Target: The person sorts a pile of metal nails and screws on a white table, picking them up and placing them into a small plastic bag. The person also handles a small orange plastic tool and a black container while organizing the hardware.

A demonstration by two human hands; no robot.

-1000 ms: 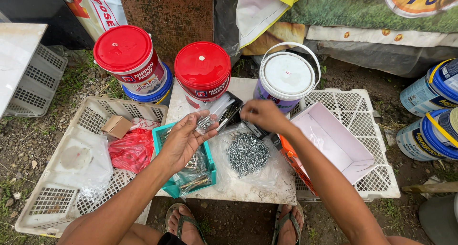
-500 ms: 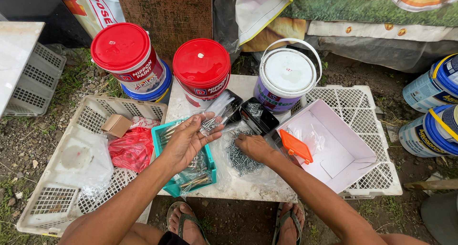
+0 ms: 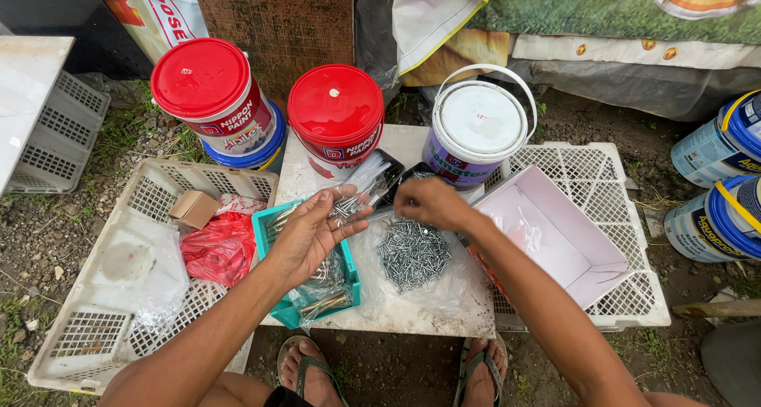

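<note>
the left hand (image 3: 313, 233) is held palm up and open above a small teal tray (image 3: 273, 240), its fingers spread apart, and a few small silver screws (image 3: 346, 209) lie on the fingertips. the right hand (image 3: 428, 202) is just beside it, a little to the right, with the fingers drawn together; it seems to pinch something small, but i cannot tell what is between them. both hands hover over a low pale desk (image 3: 412, 316).

under the right hand, a heap of silver screws (image 3: 414, 255) lies on a clear plastic bag (image 3: 444, 292) on the desk. the teal tray stands on the left part of the desk and holds some longer metal pieces (image 3: 323, 304) in plastic.

behind the hands stand three buckets: two with red lids (image 3: 200, 78) (image 3: 335, 106) and one white bucket (image 3: 479, 122) with a white handle. to the right, an open pink-white box (image 3: 555, 233) lies tilted in a white plastic crate (image 3: 626, 296). to the left, another white crate (image 3: 87, 328) holds a red plastic bag (image 3: 218, 248), a small cardboard box (image 3: 193, 209) and a clear bag (image 3: 131, 264). two blue and white buckets (image 3: 721, 185) lie at the far right edge. below the desk, the person's feet in sandals (image 3: 309, 371) stand on the dirt ground.
</note>
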